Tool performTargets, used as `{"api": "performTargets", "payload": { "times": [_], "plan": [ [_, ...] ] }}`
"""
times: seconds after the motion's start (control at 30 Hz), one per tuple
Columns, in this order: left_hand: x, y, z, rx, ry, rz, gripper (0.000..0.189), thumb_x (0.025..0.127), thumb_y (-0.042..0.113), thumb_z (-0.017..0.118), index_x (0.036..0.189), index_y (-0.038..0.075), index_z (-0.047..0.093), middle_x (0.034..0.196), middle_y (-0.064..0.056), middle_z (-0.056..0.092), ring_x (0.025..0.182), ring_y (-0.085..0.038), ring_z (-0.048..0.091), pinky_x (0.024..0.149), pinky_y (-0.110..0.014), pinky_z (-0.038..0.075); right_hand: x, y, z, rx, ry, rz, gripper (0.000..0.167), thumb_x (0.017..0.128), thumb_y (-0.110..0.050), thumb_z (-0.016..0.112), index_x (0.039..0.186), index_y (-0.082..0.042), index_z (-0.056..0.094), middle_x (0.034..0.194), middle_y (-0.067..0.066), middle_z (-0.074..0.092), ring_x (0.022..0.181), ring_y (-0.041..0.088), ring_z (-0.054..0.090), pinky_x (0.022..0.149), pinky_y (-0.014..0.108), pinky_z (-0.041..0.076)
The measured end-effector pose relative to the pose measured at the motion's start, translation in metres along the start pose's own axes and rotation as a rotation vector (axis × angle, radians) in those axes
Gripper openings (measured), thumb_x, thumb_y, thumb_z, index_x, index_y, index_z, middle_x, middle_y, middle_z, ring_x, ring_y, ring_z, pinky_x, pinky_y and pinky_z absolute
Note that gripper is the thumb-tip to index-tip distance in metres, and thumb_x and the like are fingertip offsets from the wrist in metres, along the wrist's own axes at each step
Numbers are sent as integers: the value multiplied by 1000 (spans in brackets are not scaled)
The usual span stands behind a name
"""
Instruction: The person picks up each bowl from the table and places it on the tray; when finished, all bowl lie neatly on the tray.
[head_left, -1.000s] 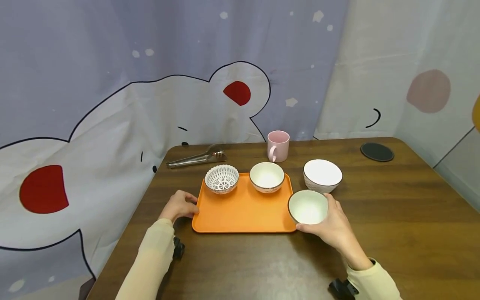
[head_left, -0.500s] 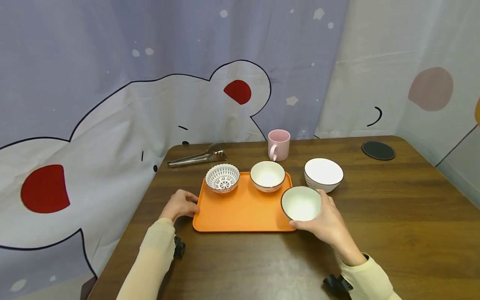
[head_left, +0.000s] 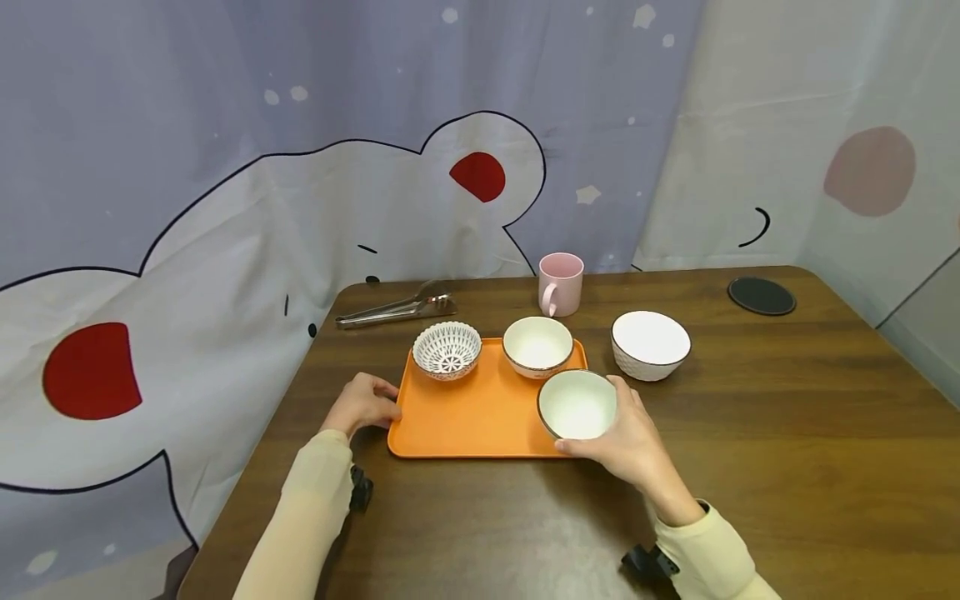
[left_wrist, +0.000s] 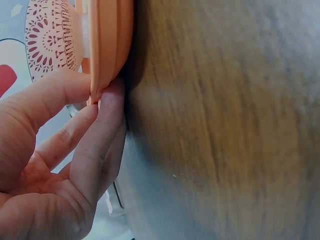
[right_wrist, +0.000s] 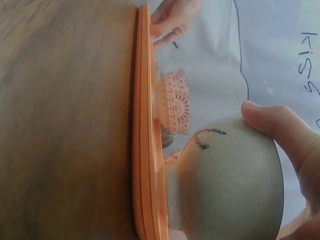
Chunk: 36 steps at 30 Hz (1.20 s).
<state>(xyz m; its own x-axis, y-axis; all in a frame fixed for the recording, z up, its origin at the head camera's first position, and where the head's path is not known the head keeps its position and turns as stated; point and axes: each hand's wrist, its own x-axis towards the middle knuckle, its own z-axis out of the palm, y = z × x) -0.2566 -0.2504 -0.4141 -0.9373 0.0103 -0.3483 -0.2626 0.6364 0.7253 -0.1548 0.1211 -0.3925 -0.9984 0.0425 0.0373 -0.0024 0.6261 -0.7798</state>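
Observation:
At the left side of the orange tray [head_left: 457, 429], my left hand [head_left: 363, 404] pinches the rim, thumb on top and fingers beneath in the left wrist view. My right hand [head_left: 626, 437] grips a pale bowl with a dark rim [head_left: 576, 404], thumb on the near side. This bowl is close over the tray's right front part; its foot [right_wrist: 174, 192] appears right at the tray surface in the right wrist view. Along the tray's back sit a patterned bowl with a scalloped rim [head_left: 447, 350] on the left and a cream bowl [head_left: 537, 343] on the right.
A white bowl [head_left: 650, 343] stands on the wooden table [head_left: 787, 433] right of the tray. Behind the tray are a pink mug [head_left: 561, 285] and metal tongs [head_left: 393, 312]. A dark round disc [head_left: 761, 296] lies at the back right. A printed curtain [head_left: 300, 217] hangs behind.
My right hand has carried the pale bowl leftward, from the tray's right edge to over its right front part. My left hand stays at the tray's left rim.

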Motion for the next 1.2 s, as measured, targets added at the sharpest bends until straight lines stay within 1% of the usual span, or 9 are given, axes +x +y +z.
{"api": "performTargets", "payload": {
  "times": [0.23,0.43,0.7,0.93,1.03,1.2],
  "plan": [
    [2,-1,0,4,-2,0,46,75,2,72,119,-6,62,113,-24,64,74,-21,72,76,-37,61,4,-9,12,14,-3,-13,114,56,-40,93,145,-3,32,131,20,47,116,39,52,94,53,48],
    [2,-1,1,-1,-4,5,46,75,0,72,119,-7,62,111,-24,65,72,-21,72,74,-36,61,8,-14,24,23,-12,-30,114,56,-37,93,145,-2,33,130,21,48,115,39,53,95,53,48],
    [1,0,-1,-9,-7,3,46,76,1,72,120,-7,61,113,-25,65,74,-22,72,77,-38,61,14,-22,39,45,-11,-49,108,54,-35,94,141,-4,39,126,18,50,111,36,55,93,51,49],
    [0,0,-2,-15,-11,1,45,76,1,72,120,-7,62,112,-24,65,73,-22,72,76,-37,61,19,-29,50,74,-3,-90,103,52,-30,95,137,-3,42,123,17,54,109,34,56,93,48,49],
    [0,-1,-2,-21,-10,4,46,76,1,72,119,-7,62,113,-24,65,73,-22,72,76,-37,61,19,-32,55,80,-5,-92,104,52,-30,95,138,-4,42,124,16,53,109,33,56,93,48,49],
    [1,-1,-2,-25,-8,13,45,75,1,72,119,-7,63,114,-25,65,72,-21,72,75,-36,61,20,-38,62,70,-23,-58,109,51,-33,95,141,-5,39,125,16,52,111,34,55,93,48,50]
  ]
}}
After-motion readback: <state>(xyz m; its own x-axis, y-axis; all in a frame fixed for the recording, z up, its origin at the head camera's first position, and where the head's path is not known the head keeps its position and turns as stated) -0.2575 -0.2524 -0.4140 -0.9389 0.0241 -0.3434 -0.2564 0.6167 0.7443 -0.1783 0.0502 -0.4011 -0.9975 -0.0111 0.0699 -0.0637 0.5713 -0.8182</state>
